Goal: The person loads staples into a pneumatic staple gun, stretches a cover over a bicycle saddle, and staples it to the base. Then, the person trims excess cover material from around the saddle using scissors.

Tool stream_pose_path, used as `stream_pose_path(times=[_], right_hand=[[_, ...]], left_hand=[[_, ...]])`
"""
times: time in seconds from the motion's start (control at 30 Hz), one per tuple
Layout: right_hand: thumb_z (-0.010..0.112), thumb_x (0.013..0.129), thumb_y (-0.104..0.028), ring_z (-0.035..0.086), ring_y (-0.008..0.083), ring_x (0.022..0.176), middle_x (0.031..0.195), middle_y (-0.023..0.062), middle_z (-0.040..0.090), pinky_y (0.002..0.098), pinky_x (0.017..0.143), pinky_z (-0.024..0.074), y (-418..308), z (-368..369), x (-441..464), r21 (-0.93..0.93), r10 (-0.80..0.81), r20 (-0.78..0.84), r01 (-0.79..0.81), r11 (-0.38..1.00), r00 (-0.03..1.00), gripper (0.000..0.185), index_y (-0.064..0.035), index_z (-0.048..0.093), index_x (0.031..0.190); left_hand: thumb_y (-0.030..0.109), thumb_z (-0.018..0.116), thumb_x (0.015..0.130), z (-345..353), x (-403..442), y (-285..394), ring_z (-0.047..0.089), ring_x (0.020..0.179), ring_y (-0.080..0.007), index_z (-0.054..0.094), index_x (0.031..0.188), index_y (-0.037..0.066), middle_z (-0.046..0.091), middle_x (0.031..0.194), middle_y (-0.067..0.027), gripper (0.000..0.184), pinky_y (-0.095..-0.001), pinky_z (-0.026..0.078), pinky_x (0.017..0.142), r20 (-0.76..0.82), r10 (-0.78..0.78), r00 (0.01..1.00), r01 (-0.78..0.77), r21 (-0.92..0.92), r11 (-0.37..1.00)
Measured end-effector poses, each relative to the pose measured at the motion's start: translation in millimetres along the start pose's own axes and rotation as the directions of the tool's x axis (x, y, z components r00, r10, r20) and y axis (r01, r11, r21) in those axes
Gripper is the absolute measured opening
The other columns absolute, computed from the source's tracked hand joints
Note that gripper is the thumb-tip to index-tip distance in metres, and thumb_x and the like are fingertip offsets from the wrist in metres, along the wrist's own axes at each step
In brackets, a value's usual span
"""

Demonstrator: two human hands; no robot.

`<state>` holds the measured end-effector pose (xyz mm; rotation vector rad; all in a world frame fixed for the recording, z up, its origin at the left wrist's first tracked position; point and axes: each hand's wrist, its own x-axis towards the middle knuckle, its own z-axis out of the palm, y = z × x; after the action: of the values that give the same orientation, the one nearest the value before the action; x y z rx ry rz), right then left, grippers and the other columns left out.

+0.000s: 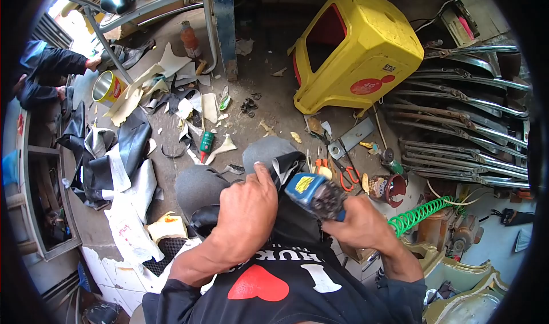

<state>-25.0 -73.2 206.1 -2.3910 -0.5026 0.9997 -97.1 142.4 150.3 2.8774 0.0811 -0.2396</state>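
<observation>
My right hand [360,224] is wrapped round a blue pneumatic staple gun [309,188] with a yellow label. A green coiled air hose [420,215] runs off to the right behind that hand. Across my lap lies a black upholstery piece [294,224], its pale underside showing at a folded edge near the gun's nose. My left hand [247,207] is closed over this piece, the index finger stretched along its edge; the other fingertips are hidden beneath. Both grey-clad knees [200,190] show just beyond my hands.
A yellow plastic stool [366,55] lies tipped ahead. Metal chair frames [469,124] are stacked at right. Orange-handled scissors [347,178], a green bottle [206,144] and material scraps [131,152] litter the floor. Another person's arm [63,58] reaches in at far left, near an open tin [107,88].
</observation>
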Motion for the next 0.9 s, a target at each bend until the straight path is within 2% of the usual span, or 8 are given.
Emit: stream_pose_path(times=[0.07,0.23,0.3,0.33,0.5,0.57,0.63,0.9], right_hand=[[0.073,0.078,-0.015,0.071,0.0298,0.061,0.066,0.0196,0.067,0.0409,0.063,0.0538,26,2,-1,0.075,-0.168,-0.079,0.174,0.982,0.983,0.032,0.0028,0.071,0.105],[0.074,0.077,-0.013,0.070,0.0231,0.060,0.070,0.0152,0.070,0.0375,0.061,0.0528,17,-4,-11,0.190,-0.138,-0.196,0.176,0.966,0.971,0.031,0.0012,0.073,0.105],[0.073,0.076,-0.008,0.070,0.0240,0.080,0.087,0.0155,0.071,0.0368,0.079,0.0538,8,-7,-13,0.149,-0.104,0.020,0.100,0.984,0.994,0.041,0.0012,0.069,0.115],[0.074,0.075,-0.012,0.069,0.0317,0.073,0.080,0.0182,0.070,0.0401,0.073,0.0526,-8,-12,-14,0.145,0.007,0.085,-0.019,0.989,0.996,0.037,0.0008,0.070,0.110],[0.074,0.077,-0.015,0.068,0.0393,0.069,0.075,0.0229,0.068,0.0435,0.068,0.0520,-12,-3,-3,0.050,-0.008,0.080,0.004,0.999,0.997,0.034,0.0010,0.070,0.106],[0.074,0.077,-0.016,0.067,0.0411,0.069,0.075,0.0242,0.068,0.0442,0.067,0.0518,-11,-3,0,0.036,-0.053,0.066,0.051,0.998,0.996,0.034,0.0012,0.069,0.106],[0.070,0.080,-0.016,0.069,0.0465,0.077,0.077,0.0276,0.069,0.0511,0.072,0.0531,-19,-5,1,-0.087,0.023,0.140,-0.011,0.996,0.990,0.044,-0.0006,0.066,0.122],[0.072,0.078,-0.013,0.072,0.0418,0.083,0.086,0.0224,0.073,0.0445,0.075,0.0544,-4,-18,-11,0.007,-0.043,0.128,0.043,0.999,0.991,0.043,-0.0016,0.068,0.120]], left_hand=[[0.003,0.064,0.087,-8,-1,-5,0.076,0.073,-0.0340,0.058,0.122,-0.016,0.072,0.087,-0.0219,0.040,-0.0400,0.060,0.058,0.023,0.047,0.999,-0.044,-0.101,0.994],[0.003,0.064,0.086,-6,0,-3,0.076,0.073,-0.0334,0.058,0.123,-0.016,0.072,0.087,-0.0217,0.042,-0.0395,0.061,0.060,0.048,0.039,0.998,-0.033,-0.128,0.991],[0.002,0.064,0.086,-5,0,0,0.076,0.074,-0.0332,0.058,0.122,-0.016,0.072,0.088,-0.0218,0.041,-0.0394,0.061,0.061,0.066,0.033,0.997,-0.023,-0.138,0.990],[0.002,0.065,0.085,-4,-1,1,0.076,0.076,-0.0332,0.058,0.120,-0.015,0.072,0.088,-0.0220,0.039,-0.0394,0.061,0.061,0.047,0.031,0.998,-0.025,-0.133,0.991],[0.002,0.066,0.084,0,-5,6,0.076,0.079,-0.0337,0.057,0.113,-0.013,0.071,0.090,-0.0222,0.034,-0.0399,0.062,0.063,-0.001,0.023,1.000,-0.023,-0.143,0.989],[0.000,0.064,0.081,6,-6,8,0.072,0.075,-0.0438,0.054,0.112,-0.008,0.069,0.089,-0.0253,0.033,-0.0504,0.058,0.063,-0.006,-0.022,1.000,0.020,-0.225,0.974],[0.001,0.064,0.083,0,-5,7,0.074,0.076,-0.0398,0.055,0.112,-0.010,0.070,0.089,-0.0241,0.032,-0.0463,0.060,0.063,0.006,0.008,1.000,-0.007,-0.194,0.981],[0.001,0.065,0.084,-6,-2,-2,0.075,0.075,-0.0378,0.056,0.118,-0.016,0.071,0.090,-0.0253,0.038,-0.0432,0.061,0.062,0.057,0.081,0.995,-0.068,-0.194,0.979]])
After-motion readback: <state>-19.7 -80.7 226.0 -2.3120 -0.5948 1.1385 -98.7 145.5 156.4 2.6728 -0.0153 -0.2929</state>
